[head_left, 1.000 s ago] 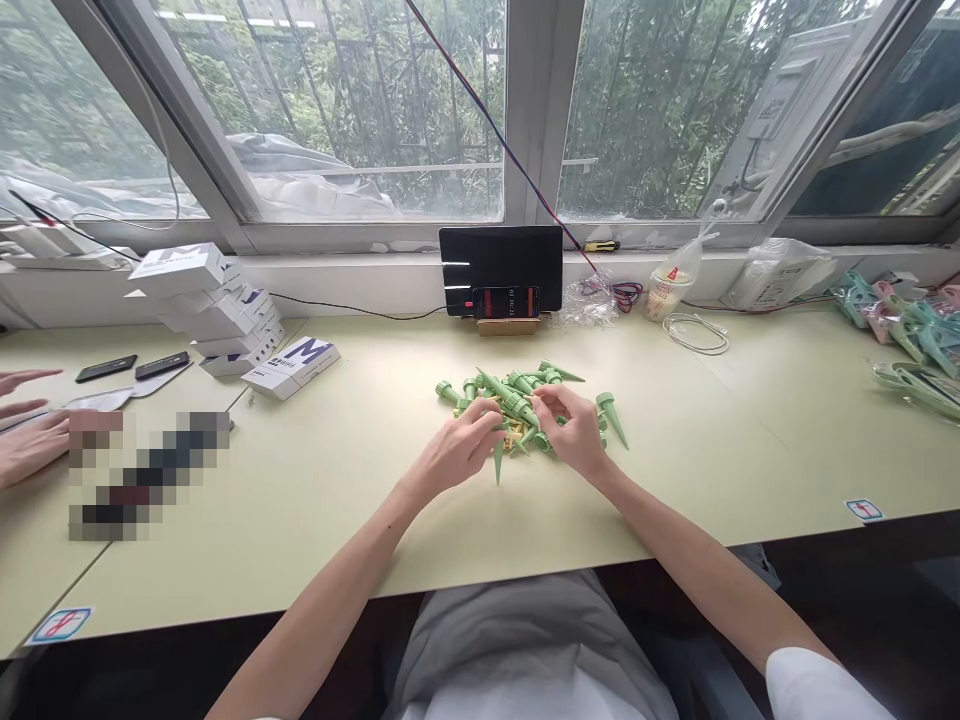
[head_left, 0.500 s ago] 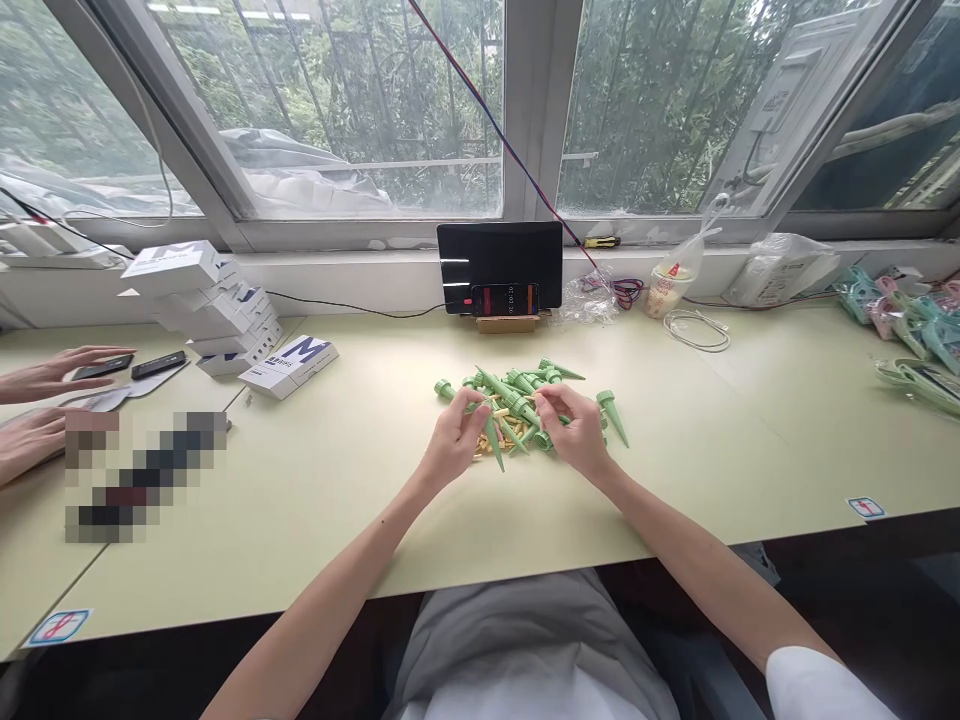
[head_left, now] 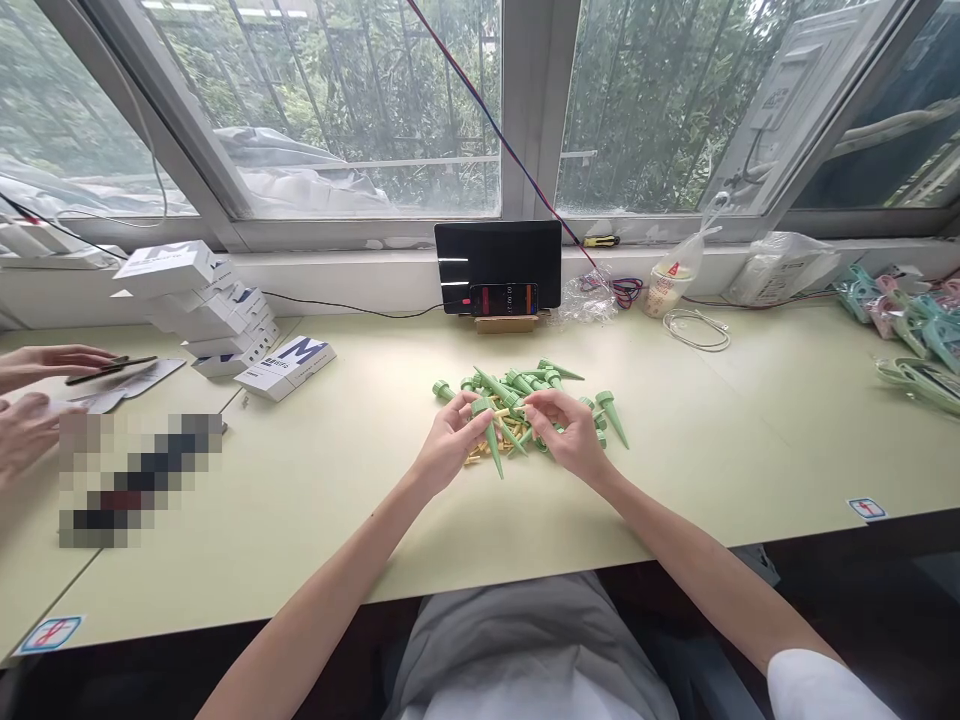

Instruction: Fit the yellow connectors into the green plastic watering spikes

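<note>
A pile of green cone-shaped plastic spikes lies mid-table, with small yellow pieces mixed in. My left hand is closed on one green spike, its tip pointing down toward me. My right hand is pinched beside it, fingertips close to the spike's wide end; a small yellowish piece seems to sit in the pinch. Both hands hover just in front of the pile.
A dark tablet and a phone stand at the window sill behind the pile. White boxes are stacked at the left. Another person's hands handle dark phones at far left. Pastel clips lie at the right edge.
My left hand has lifted the green spike off the pile and my right hand has come closer to it. The other person's hand picked up a dark phone at left.
</note>
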{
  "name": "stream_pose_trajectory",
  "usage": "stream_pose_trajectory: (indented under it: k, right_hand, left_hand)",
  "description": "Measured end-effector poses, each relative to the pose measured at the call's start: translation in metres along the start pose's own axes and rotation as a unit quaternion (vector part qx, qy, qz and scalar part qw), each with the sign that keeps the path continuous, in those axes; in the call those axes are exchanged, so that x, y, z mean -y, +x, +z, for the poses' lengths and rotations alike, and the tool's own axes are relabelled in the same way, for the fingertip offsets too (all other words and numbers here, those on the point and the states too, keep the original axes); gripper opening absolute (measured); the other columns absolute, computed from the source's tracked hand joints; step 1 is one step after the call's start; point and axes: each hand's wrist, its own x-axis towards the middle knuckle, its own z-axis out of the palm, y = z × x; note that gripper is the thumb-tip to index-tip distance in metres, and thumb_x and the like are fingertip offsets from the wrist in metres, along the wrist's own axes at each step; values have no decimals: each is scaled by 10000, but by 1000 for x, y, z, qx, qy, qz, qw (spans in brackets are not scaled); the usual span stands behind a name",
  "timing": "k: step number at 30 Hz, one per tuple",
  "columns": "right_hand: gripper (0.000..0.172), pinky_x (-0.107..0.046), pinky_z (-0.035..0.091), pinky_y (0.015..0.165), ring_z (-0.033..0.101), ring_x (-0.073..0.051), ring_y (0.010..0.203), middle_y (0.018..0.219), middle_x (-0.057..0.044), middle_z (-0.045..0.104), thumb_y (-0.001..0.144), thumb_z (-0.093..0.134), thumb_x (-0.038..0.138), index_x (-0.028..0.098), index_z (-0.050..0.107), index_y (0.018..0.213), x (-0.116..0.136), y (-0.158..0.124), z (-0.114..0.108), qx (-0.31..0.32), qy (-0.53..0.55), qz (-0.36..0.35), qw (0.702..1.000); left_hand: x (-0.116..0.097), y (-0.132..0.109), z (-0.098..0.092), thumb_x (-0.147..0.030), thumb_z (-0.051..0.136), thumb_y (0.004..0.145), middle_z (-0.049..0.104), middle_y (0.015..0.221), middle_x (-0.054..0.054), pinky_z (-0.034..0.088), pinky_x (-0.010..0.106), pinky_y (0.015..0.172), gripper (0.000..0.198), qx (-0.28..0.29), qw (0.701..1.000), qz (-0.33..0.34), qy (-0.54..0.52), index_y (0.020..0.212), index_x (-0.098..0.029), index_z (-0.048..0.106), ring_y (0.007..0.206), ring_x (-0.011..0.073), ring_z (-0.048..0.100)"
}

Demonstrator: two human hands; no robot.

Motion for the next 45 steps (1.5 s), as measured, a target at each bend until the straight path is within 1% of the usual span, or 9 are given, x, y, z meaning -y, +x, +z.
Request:
stream_pose_trajectory:
  k: [6, 11, 15, 21, 27, 33, 39, 45]
  right_hand:
    - [175, -280, 542, 564, 594, -148, 650, 853, -42, 645, 920, 615, 374, 205, 649, 952, 1, 0, 0, 5, 0, -7, 1000]
    - [147, -282, 533, 583, 584, -143, 651, 867, -45, 643, 924, 612, 336, 198, 653, 952, 0, 0, 0, 11, 1, -13, 1000]
    - [126, -276, 531, 610, 575, -142, 675, 843, -40, 633, 926, 611, 311, 193, 651, 948, 0, 0, 0, 15, -3, -22, 1000]
    - [139, -274, 540, 591, 570, -141, 656, 823, -37, 629, 931, 611, 327, 195, 649, 955, 1, 0, 1, 31, -6, -20, 999]
    - [164, -287, 543, 597, 579, -144, 649, 834, -39, 645, 928, 625, 355, 201, 657, 971, 0, -1, 1, 53, -2, -17, 998]
    - [178, -289, 534, 593, 592, -145, 650, 868, -46, 673, 921, 642, 369, 201, 662, 979, -2, -1, 2, 56, -2, -11, 998]
    - [161, -297, 540, 602, 601, -149, 645, 876, -44, 686, 919, 649, 357, 204, 669, 965, -4, 0, 2, 61, -10, -13, 998]
    - [142, -306, 540, 615, 601, -155, 647, 862, -42, 685, 924, 641, 341, 209, 674, 963, -2, -1, 3, 61, -28, -24, 997]
  left_hand:
    - [1, 0, 1, -362, 786, 778, 661, 824, 3, 572, 284, 716, 314, -6, 1000, -17, -22, 857, -183, 540, 729, 138, 677]
    - [2, 0, 1, -371, 791, 772, 696, 791, 9, 572, 289, 696, 315, -4, 999, -24, -23, 869, -180, 561, 691, 143, 680]
    - [3, 0, 1, -379, 771, 796, 715, 785, 15, 567, 281, 677, 294, -4, 1000, -25, -13, 896, -180, 578, 695, 149, 684]
    - [6, -1, -2, -386, 730, 838, 715, 775, 20, 549, 278, 632, 266, 5, 1000, -21, 5, 929, -185, 582, 681, 160, 683]
    - [5, -2, -2, -389, 724, 843, 703, 824, 18, 533, 268, 646, 273, 12, 1000, -28, 9, 952, -190, 572, 723, 159, 681]
    - [3, -3, -1, -321, 757, 822, 699, 861, 9, 524, 263, 658, 296, 33, 999, -17, 8, 966, -200, 528, 705, 138, 666]
    - [3, -5, 0, -322, 752, 828, 706, 910, 29, 526, 272, 657, 309, 42, 999, -13, 29, 990, -199, 519, 753, 163, 686]
    - [2, -5, 2, -346, 745, 830, 709, 890, 32, 488, 225, 560, 317, 36, 997, -8, 67, 989, -207, 509, 747, 167, 685]
